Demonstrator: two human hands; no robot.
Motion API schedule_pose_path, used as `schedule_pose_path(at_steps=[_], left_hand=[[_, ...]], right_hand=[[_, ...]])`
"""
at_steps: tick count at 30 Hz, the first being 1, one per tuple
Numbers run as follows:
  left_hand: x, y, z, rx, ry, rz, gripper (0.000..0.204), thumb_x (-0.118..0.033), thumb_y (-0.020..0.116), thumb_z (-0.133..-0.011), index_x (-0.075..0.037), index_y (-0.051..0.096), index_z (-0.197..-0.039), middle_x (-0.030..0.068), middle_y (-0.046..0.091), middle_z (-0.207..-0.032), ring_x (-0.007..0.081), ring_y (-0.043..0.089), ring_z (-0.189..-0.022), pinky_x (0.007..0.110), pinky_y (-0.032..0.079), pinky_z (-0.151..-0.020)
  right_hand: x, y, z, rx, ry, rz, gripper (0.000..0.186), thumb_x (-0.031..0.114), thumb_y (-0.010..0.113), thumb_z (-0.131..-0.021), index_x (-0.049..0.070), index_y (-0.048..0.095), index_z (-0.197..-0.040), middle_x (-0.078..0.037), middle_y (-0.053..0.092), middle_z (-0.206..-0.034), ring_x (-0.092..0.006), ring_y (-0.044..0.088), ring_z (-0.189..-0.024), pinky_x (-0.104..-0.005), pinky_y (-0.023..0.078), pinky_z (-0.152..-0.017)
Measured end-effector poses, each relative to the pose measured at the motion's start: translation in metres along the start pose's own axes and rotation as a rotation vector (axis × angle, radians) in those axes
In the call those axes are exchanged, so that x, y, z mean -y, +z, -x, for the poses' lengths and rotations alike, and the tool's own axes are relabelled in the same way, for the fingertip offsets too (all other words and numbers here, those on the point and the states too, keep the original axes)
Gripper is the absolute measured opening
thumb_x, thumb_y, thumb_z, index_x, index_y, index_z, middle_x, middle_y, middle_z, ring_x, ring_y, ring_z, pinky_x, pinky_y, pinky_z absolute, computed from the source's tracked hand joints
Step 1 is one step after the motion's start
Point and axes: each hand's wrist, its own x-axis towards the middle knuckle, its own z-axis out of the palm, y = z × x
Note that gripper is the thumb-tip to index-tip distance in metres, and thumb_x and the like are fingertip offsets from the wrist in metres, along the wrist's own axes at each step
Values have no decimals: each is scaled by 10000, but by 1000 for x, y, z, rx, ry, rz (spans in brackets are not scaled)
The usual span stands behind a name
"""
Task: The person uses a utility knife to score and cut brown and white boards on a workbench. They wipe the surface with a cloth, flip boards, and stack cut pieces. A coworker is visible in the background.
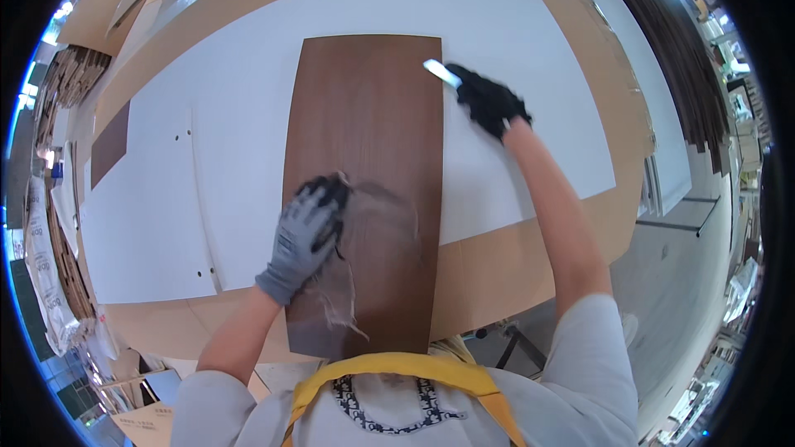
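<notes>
A dark brown wood-grain board (373, 108) lies lengthwise in front of me, its near end close to my body. My left hand (303, 236), in a grey and black glove, is closed on a thin, see-through sheet like plastic film (338, 302) over the board's left half. The sheet is smeared by motion and trails toward the near end. Just right of the board's far right corner, my right hand (490, 101), in a black glove, grips a short, pale, flat strip-like tool (441, 73). Its tip reaches over the board's edge; its exact kind is unclear.
Beneath the board are large white panels (530, 116) on brown cardboard (489, 277). A small brown piece (110, 146) lies at the left. Dark strips (654, 41) are stacked at the far right, and a metal frame (696, 219) stands below them.
</notes>
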Motion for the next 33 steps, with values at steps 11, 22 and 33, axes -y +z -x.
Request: schedule_pose_path(at_steps=[11, 22, 33], left_hand=[[7, 1, -1, -24, -90, -23, 559, -114, 651, -752, -111, 540, -1300, 104, 498, -1360, 322, 452, -1259, 438, 364, -1049], [5, 2, -2, -30, -99, -42, 563, -97, 653, -728, -91, 554, -1282, 118, 502, -1357, 329, 451, -1261, 434, 364, -1045], [5, 5, -3, -47, -115, -39, 573, -63, 661, -691, -76, 573, -1257, 122, 509, -1351, 340, 460, -1246, 429, 373, -1031]], right_hand=[[56, -16, -113, 369, 178, 67, 365, 183, 446, -966, 254, 585, -1297, 11, 564, -816, -55, 391, -585, -203, 341, -496], [41, -22, -133, 406, -40, 197, 385, 148, 400, -989, 269, 564, -1316, 28, 552, -784, -61, 348, -570, -209, 301, -489], [35, -29, -148, 438, 107, 155, 407, 134, 359, -1000, 307, 574, -1299, 28, 557, -785, -65, 359, -579, -195, 338, -500]])
